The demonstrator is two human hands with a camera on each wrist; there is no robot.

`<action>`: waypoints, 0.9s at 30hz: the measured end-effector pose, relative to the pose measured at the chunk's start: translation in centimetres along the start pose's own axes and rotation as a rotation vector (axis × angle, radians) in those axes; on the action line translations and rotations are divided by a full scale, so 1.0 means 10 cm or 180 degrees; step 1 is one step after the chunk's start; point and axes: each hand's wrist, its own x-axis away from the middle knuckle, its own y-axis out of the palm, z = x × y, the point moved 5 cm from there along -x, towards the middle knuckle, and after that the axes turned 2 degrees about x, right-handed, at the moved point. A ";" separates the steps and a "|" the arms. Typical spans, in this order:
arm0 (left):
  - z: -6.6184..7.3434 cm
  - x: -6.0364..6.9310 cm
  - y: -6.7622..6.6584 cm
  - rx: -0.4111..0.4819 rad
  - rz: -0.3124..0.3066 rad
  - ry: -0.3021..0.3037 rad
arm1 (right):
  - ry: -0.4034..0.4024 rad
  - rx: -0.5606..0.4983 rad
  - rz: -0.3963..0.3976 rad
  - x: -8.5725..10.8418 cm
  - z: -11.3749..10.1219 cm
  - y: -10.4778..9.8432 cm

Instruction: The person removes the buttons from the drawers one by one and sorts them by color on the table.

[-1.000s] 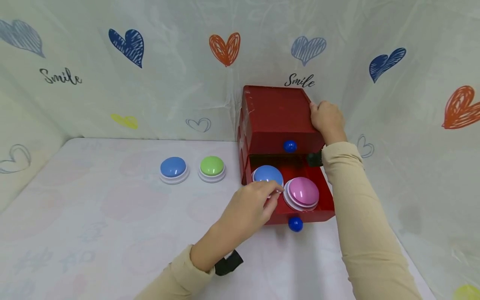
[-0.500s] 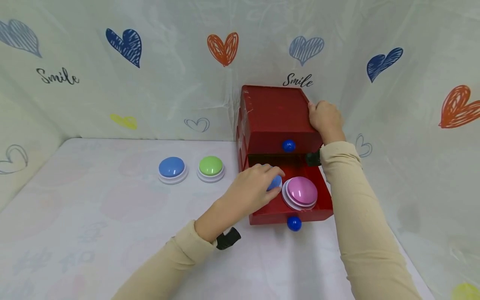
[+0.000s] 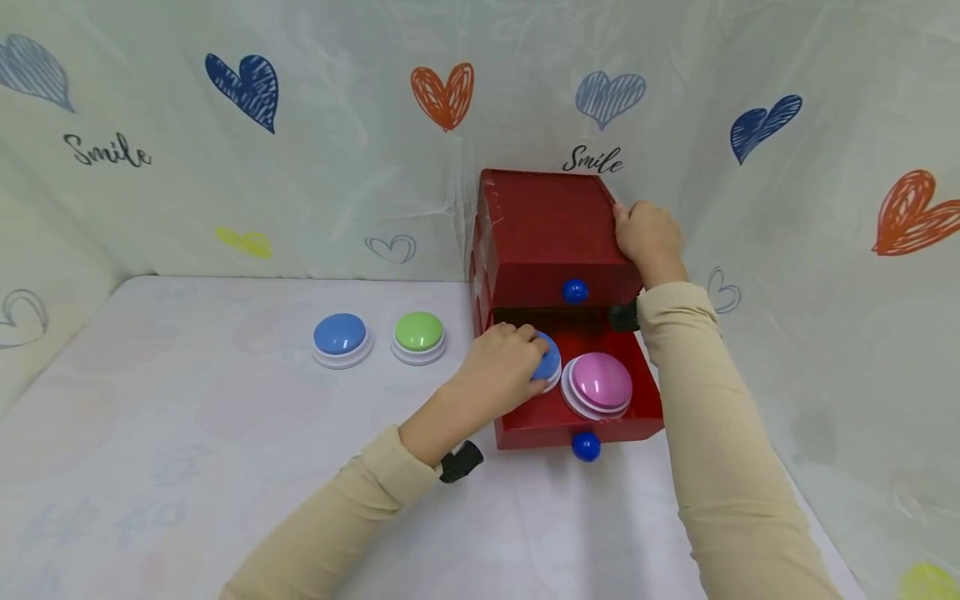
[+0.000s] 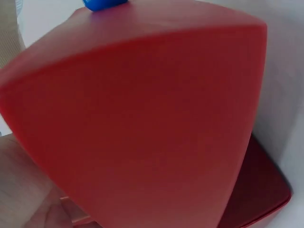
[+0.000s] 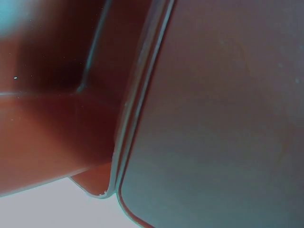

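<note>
While L hand grips the blue button in the open drawer, just beside the pink button, & R hand holds the red box by its R edge, prob best to pinch low & evenly, w/ the box braced

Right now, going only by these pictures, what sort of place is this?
Perhaps a staged indoor activity corner: heart-printed sheeting forms the backdrop, with a red drawer unit and colourful domed buttons before it.
</note>
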 end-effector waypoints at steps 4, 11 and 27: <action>-0.04 -0.02 0.03 0.0024 -0.0085 -0.0091 | 0.0009 -0.0003 -0.0005 0.00 -0.01 0.00; -0.07 -0.06 0.08 0.0014 -0.0210 -0.0128 | 0.0005 -0.0010 -0.0003 0.00 -0.01 0.00; -0.09 -0.12 0.19 -0.0071 -0.0387 -0.0123 | -0.0020 -0.0007 0.0025 0.00 -0.01 0.00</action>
